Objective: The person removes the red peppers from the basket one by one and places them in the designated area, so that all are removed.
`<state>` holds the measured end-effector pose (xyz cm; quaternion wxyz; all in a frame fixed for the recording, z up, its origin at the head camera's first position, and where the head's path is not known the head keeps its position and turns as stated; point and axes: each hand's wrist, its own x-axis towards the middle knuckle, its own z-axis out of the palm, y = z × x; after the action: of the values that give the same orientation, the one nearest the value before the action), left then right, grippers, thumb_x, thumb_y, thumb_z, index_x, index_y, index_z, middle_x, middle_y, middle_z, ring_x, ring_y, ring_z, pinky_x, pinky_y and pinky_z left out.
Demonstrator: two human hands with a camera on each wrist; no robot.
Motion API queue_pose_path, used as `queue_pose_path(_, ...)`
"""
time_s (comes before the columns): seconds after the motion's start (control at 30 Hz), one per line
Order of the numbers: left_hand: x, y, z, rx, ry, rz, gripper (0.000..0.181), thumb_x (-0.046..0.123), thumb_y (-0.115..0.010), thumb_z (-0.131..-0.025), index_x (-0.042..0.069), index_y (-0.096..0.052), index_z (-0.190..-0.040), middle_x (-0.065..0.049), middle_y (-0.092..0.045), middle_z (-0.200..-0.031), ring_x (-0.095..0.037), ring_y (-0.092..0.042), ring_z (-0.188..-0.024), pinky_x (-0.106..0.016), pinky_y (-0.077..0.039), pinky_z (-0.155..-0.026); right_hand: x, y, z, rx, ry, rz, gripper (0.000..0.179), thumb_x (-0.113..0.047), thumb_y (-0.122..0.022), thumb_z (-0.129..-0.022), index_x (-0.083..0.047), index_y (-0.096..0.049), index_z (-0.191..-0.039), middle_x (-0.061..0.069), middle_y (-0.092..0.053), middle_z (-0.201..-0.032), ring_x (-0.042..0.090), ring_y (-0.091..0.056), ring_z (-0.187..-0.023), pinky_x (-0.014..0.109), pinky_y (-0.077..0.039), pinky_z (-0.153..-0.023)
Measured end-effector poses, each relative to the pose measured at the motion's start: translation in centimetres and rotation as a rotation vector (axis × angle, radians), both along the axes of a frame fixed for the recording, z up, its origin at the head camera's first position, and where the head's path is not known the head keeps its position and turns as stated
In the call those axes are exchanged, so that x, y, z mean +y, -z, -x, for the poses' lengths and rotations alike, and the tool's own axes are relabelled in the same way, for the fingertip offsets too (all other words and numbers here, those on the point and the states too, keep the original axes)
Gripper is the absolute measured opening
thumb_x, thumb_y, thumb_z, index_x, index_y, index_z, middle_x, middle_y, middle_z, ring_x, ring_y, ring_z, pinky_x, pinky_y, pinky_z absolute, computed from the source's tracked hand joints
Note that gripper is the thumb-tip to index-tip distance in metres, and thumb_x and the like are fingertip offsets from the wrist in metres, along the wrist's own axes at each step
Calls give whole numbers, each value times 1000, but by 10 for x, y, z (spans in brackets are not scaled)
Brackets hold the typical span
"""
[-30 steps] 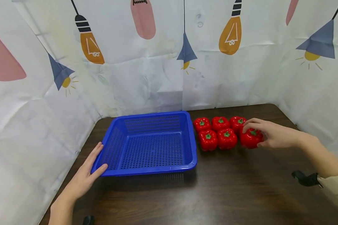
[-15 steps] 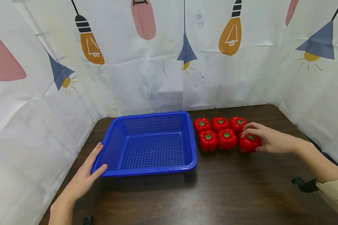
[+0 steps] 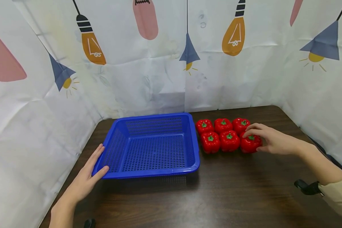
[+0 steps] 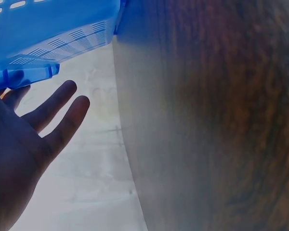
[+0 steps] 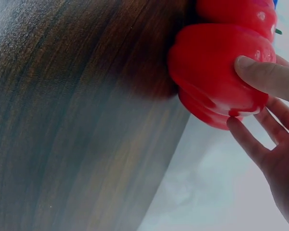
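Observation:
At the right end of the front row, my right hand [image 3: 265, 137] grips a glossy red bell pepper [image 3: 248, 145] with a green stem. The right wrist view shows the thumb on one side of this bell pepper [image 5: 216, 67] and fingers on the other; its base is on or close to the table. Several more red bell peppers [image 3: 229, 141] sit in two rows beside it. On the left, my left hand [image 3: 81, 183] rests against the front left corner of a blue plastic basket [image 3: 148, 173], thumb at the rim, fingers extended along its side. No peppers lie inside the basket.
A dark wood-grain table [image 3: 216, 196] carries everything. White cloth with printed lamps [image 3: 159, 79] rises behind the table and along both sides. A black strap end [image 3: 307, 187] hangs by the right sleeve.
My right hand has brought the bell pepper down and slightly left, against the end of the front row. The left hand and the basket have stayed in place.

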<state>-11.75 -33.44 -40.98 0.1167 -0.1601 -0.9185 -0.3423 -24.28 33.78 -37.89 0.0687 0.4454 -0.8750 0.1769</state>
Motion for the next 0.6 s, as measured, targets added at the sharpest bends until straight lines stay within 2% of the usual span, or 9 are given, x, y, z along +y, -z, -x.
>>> queue_pose_path(0.27, -1, -1, 2, -5, -2, 16, 75, 15, -62, -102, 20, -22, -166, -1, -13, -171, 1, -9, -150, -9, -11, -107, 0, 1, -1, 38, 20, 7, 69, 4, -94, -65, -20, -66, -123, -1, -54, -131, 16, -52, -117, 17, -47, -91)
queue_pose_path(0.43, -2, -3, 3, 6, -2, 52, 74, 18, -63, -102, 19, -24, -165, -2, -15, -170, 1, -9, -150, -10, -10, -108, 2, -3, -2, 28, 43, 12, 65, -3, -95, -68, -19, -65, -124, -1, -55, -132, 15, -53, -116, 21, -50, -90)
queue_pose_path(0.5, -3, -4, 3, 7, -2, 64, 74, 18, -64, -102, 18, -25, -165, -3, -16, -170, -3, -10, -151, -10, -10, -108, 2, -5, -2, 26, 50, 20, 62, -5, -94, -71, -18, -65, -125, 0, -55, -132, 15, -53, -117, 22, -50, -90)
queue_pose_path(0.6, -4, -7, 2, -18, -16, 85, 75, 21, -65, -101, 17, -25, -165, -4, -16, -170, -16, -14, -153, -10, -10, -108, 2, -8, -1, 31, 52, 52, 57, -7, -92, -75, -16, -65, -125, 2, -56, -132, 15, -54, -117, 19, -47, -92)
